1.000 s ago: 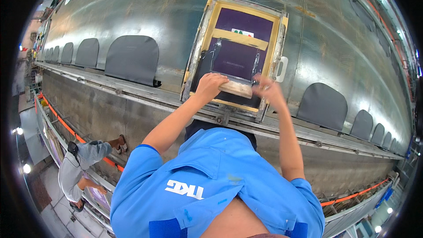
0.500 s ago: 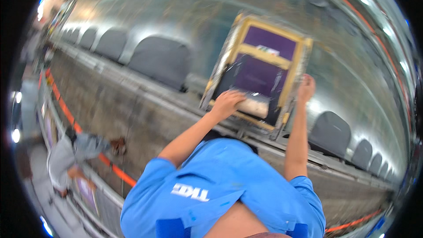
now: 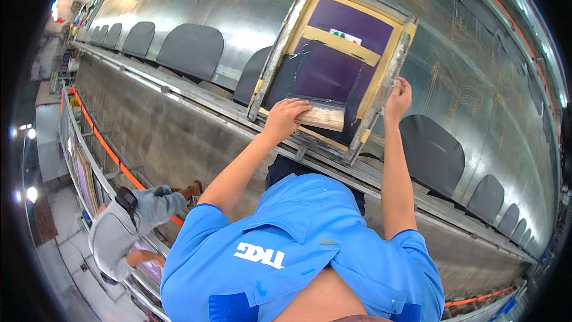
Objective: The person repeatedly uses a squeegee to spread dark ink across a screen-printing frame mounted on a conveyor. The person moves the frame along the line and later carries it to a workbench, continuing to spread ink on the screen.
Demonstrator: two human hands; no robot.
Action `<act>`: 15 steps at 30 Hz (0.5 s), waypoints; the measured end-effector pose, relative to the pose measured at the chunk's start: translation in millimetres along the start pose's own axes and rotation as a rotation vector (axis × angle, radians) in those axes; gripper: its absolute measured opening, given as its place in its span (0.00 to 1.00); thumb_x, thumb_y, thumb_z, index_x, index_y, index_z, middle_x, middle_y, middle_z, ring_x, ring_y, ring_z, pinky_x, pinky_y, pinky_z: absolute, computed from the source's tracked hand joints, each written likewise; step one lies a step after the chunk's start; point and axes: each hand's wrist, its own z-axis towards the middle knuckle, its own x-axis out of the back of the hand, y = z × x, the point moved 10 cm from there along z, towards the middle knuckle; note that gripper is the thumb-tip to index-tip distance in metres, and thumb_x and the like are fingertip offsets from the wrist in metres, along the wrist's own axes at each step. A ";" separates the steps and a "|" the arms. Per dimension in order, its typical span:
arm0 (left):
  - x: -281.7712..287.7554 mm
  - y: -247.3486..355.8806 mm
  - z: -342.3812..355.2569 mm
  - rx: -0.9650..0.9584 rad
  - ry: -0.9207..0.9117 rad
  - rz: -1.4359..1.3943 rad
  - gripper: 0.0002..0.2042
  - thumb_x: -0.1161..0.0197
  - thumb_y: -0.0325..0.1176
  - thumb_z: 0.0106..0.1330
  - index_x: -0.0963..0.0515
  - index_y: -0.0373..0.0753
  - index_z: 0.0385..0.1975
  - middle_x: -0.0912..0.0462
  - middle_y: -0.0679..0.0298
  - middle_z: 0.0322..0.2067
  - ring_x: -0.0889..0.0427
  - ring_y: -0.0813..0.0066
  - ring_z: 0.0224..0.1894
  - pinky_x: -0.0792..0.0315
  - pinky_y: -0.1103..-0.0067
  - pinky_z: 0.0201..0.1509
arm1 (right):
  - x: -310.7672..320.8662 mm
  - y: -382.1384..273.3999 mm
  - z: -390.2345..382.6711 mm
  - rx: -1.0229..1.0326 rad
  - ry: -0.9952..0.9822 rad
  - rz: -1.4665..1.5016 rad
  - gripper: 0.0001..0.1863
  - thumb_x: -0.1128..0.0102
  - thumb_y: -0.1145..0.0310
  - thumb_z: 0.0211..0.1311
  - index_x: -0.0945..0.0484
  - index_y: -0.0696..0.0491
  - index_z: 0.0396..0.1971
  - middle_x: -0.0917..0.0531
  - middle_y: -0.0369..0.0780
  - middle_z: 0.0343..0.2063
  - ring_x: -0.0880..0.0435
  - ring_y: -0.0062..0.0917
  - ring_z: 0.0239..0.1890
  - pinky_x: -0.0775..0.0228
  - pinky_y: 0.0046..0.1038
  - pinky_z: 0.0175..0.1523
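A rectangular screen-printing frame (image 3: 277, 48) with grey-crusted outer bars, yellowish tape and a purple mesh panel (image 3: 325, 77) lies at a tilt on the long metal table. Across its near end rests a squeegee with a pale wooden bar (image 3: 325, 117); its lower edge is hidden. My left hand (image 3: 286, 118) is closed over the left end of that bar, thumb side toward me. At the frame's right side, my right hand (image 3: 398, 100) is closed with bent fingers around the outer bar. A small white, red and green label (image 3: 345, 37) sits near the top of the mesh.
Dark grey rounded flat pieces (image 3: 190, 50) lie in a row along the table's near edge, on both sides of the frame; another (image 3: 432, 152) is by my right forearm. A metal rail (image 3: 179, 96) runs along that edge. Behind an orange strip (image 3: 101, 143), a person (image 3: 119, 235) bends over.
The picture has shifted and grown sharper. The frame now overlaps a dark grey piece on its left, where a gap showed before. Both hands have stayed with the frame and squeegee.
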 end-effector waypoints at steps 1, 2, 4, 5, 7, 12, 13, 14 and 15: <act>-6.2 -2.1 -3.2 0.007 -0.016 0.019 0.25 0.35 0.19 0.50 0.17 0.46 0.51 0.16 0.67 0.56 0.22 0.63 0.63 0.31 0.65 0.67 | 2.0 1.6 -3.7 0.001 0.022 0.001 0.11 0.43 0.64 0.73 0.17 0.53 0.43 0.26 0.33 0.19 0.31 0.19 0.22 0.36 0.29 0.31; -9.3 -1.1 -6.1 0.012 -0.016 0.036 0.26 0.35 0.19 0.50 0.17 0.46 0.52 0.16 0.67 0.56 0.22 0.63 0.63 0.31 0.64 0.67 | 5.9 -0.4 -7.5 0.031 0.068 -0.026 0.11 0.44 0.63 0.74 0.17 0.53 0.43 0.26 0.33 0.19 0.31 0.19 0.22 0.36 0.29 0.31; -15.5 -9.3 -9.3 0.036 -0.034 0.054 0.27 0.35 0.19 0.51 0.17 0.47 0.54 0.16 0.68 0.57 0.22 0.63 0.63 0.31 0.62 0.68 | -0.2 2.3 -12.6 0.012 0.022 -0.013 0.11 0.44 0.63 0.74 0.18 0.54 0.44 0.26 0.33 0.19 0.31 0.19 0.22 0.36 0.30 0.31; -17.2 -9.8 -11.6 0.008 -0.033 0.044 0.27 0.35 0.19 0.51 0.18 0.47 0.54 0.17 0.68 0.57 0.22 0.63 0.63 0.31 0.62 0.68 | -3.9 6.5 -14.5 -0.028 -0.008 -0.023 0.11 0.45 0.63 0.75 0.18 0.54 0.44 0.26 0.33 0.19 0.31 0.19 0.22 0.36 0.30 0.31; -17.1 -12.6 -16.3 -0.008 -0.038 0.035 0.28 0.35 0.20 0.51 0.18 0.48 0.55 0.17 0.68 0.58 0.22 0.63 0.63 0.31 0.61 0.68 | -4.6 5.7 -16.6 -0.022 -0.003 -0.059 0.12 0.46 0.62 0.76 0.18 0.53 0.44 0.26 0.34 0.19 0.30 0.21 0.22 0.35 0.31 0.32; -4.6 -18.7 -50.9 -0.088 -0.112 0.035 0.28 0.36 0.20 0.52 0.18 0.49 0.56 0.17 0.70 0.58 0.22 0.63 0.63 0.31 0.61 0.68 | -6.7 6.1 -18.4 -0.031 0.006 -0.158 0.11 0.47 0.63 0.75 0.18 0.52 0.46 0.25 0.37 0.19 0.29 0.23 0.22 0.34 0.32 0.33; -1.1 -15.1 -58.1 -0.140 -0.114 0.056 0.28 0.36 0.20 0.52 0.18 0.49 0.56 0.17 0.70 0.58 0.22 0.63 0.63 0.32 0.61 0.69 | -6.2 6.7 -18.8 -0.040 0.007 -0.166 0.11 0.47 0.64 0.75 0.18 0.52 0.46 0.25 0.37 0.18 0.29 0.24 0.21 0.34 0.33 0.33; -1.9 -13.0 -65.8 -0.151 -0.148 0.034 0.28 0.36 0.19 0.52 0.18 0.50 0.55 0.17 0.70 0.58 0.22 0.62 0.63 0.32 0.60 0.70 | -5.4 6.8 -19.5 -0.042 0.004 -0.175 0.11 0.47 0.64 0.75 0.18 0.52 0.46 0.25 0.37 0.18 0.29 0.25 0.21 0.34 0.33 0.33; -0.8 -10.3 -69.8 -0.156 -0.146 0.037 0.28 0.36 0.19 0.52 0.18 0.50 0.55 0.17 0.70 0.58 0.22 0.62 0.63 0.32 0.60 0.70 | -5.1 8.0 -20.2 -0.058 -0.013 -0.179 0.11 0.47 0.64 0.75 0.19 0.52 0.46 0.25 0.37 0.17 0.28 0.25 0.21 0.34 0.33 0.33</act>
